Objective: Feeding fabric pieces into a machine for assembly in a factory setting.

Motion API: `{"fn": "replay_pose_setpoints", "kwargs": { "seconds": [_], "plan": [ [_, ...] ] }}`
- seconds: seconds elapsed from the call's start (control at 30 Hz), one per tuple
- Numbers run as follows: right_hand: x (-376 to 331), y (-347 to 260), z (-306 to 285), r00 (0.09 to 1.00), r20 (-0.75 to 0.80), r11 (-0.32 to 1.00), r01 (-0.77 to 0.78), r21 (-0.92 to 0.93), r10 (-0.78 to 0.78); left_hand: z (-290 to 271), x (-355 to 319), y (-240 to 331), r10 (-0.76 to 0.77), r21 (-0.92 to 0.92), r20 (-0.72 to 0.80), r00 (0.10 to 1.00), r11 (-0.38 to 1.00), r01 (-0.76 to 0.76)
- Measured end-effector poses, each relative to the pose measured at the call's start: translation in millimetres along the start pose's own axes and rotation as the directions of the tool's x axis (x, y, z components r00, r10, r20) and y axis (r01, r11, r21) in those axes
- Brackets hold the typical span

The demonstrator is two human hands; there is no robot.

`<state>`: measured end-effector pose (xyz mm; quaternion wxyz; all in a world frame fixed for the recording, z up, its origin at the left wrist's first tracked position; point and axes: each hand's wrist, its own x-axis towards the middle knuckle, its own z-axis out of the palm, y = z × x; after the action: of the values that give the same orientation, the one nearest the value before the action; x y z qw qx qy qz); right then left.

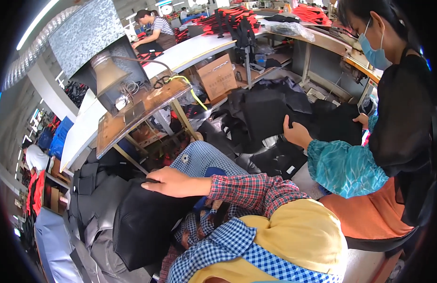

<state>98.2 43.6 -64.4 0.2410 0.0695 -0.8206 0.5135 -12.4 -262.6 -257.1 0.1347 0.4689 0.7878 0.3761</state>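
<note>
My right hand (170, 182), in a red plaid sleeve, reaches across to the left. Its thumb and fingers pinch the upper edge of a black fabric piece (150, 221), which hangs at my left side. My left hand is out of sight; only a bit of red plaid sleeve (169, 260) shows low down, beside that piece. Around and behind it lies a heap of black and grey fabric pieces (98, 198). To the right, a co-worker's hand (297, 134) in a teal sleeve is near another black fabric piece (334, 122), whose far end the other hand holds.
A wooden workstand (133, 111) with a metal funnel-shaped hood (107, 73) stands ahead-left. Beyond it runs a long white table (195, 55), with a cardboard box (217, 77) beneath. A pile of black material (270, 106) lies between me and the table. Another person (154, 33) works farther off.
</note>
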Motion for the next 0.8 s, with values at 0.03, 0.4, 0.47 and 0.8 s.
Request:
{"fn": "replay_pose_setpoints", "kwargs": {
  "seconds": [0.03,0.4,0.47,0.8],
  "plan": [
    [0,2,0,1.000,0.008,1.000,-0.003,0.007,0.003,2,-2,0,0.004,-0.004,0.019,1.000,1.000,-0.004],
    [-2,8,-11,0.999,-0.031,0.996,-0.007,0.087,0.010,22,-8,1,0.055,-0.056,0.210,0.976,0.997,-0.044],
    [1,16,-6,0.998,-0.060,0.997,0.019,0.075,-0.015,23,-14,0,0.057,-0.065,0.238,0.970,0.997,-0.042],
    [2,16,-14,0.991,0.003,0.984,-0.133,0.121,0.133,27,-37,12,0.036,-0.105,0.269,0.963,0.994,-0.009]
  ]
}}
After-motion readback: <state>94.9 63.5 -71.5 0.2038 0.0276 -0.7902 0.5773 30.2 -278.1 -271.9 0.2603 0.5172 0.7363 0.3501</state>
